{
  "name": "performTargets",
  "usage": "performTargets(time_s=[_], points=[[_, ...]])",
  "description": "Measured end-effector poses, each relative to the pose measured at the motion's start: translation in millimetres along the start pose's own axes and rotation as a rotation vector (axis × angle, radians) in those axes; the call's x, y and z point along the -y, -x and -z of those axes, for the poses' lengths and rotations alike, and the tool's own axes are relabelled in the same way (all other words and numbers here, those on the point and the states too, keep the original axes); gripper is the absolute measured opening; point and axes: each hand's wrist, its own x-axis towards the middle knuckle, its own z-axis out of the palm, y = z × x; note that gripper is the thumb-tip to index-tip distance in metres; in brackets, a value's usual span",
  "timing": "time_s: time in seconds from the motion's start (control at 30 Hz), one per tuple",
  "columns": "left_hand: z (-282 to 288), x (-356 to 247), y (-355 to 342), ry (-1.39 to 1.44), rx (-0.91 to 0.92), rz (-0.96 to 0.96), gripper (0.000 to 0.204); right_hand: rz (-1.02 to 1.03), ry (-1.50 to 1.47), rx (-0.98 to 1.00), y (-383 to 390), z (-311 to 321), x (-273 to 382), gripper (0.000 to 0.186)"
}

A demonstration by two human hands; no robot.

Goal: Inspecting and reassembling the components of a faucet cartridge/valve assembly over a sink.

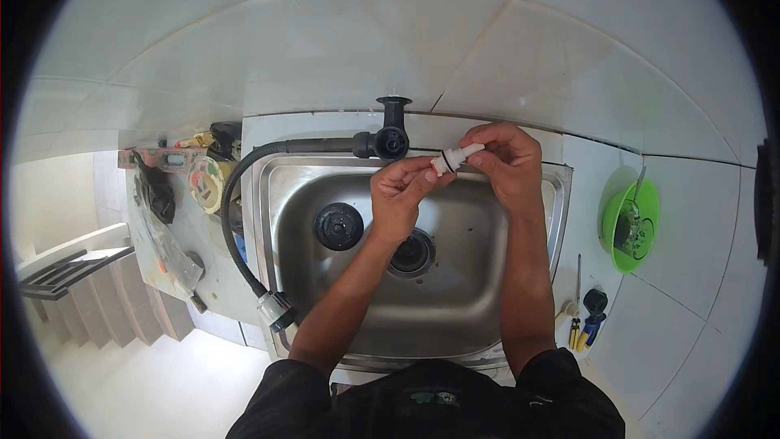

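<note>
Both of my hands are raised over the far part of the sink, at a white plastic faucet cartridge [449,160] with a black ring around it. My left hand [400,195] pinches its wider end. The fingertips of my right hand [508,164] grip the narrow white end. Just left of the cartridge, a black faucet body [392,141] sticks out from the tiled wall, and its round front opening faces me. A black flexible hose [231,211] curves from the faucet to the left and down, ending in a clear and black spray head [275,310].
Below my hands lies the steel sink [455,333] with an open drain [413,254] and a round black strainer [339,226]. To the right are a green bowl [643,223], a screwdriver [579,276] and pliers [591,329]. A spirit level [166,159] and plastic bags [154,191] lie at left.
</note>
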Motion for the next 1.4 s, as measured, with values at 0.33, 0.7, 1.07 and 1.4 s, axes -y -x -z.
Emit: performTargets(time_s=[0.33, 0.7, 1.07, 1.4], points=[[2, 1, 1, -0.005, -0.027, 0.020, 0.023, 0.046, 0.095, -0.088, 4, -12, 1, 0.022], [-1, 0, 0, -0.001, -0.014, 0.004, 0.027, 0.264, 0.199, -0.099, 6, -23, -7, 0.025], [1, 1, 0, -0.006, -0.005, 0.002, 0.027, 0.231, 0.211, -0.110, 6, -24, -8, 0.026], [2, 1, -1, 0.004, -0.009, 0.004, 0.027, 0.155, 0.128, -0.175, 6, -31, -9, 0.025]])
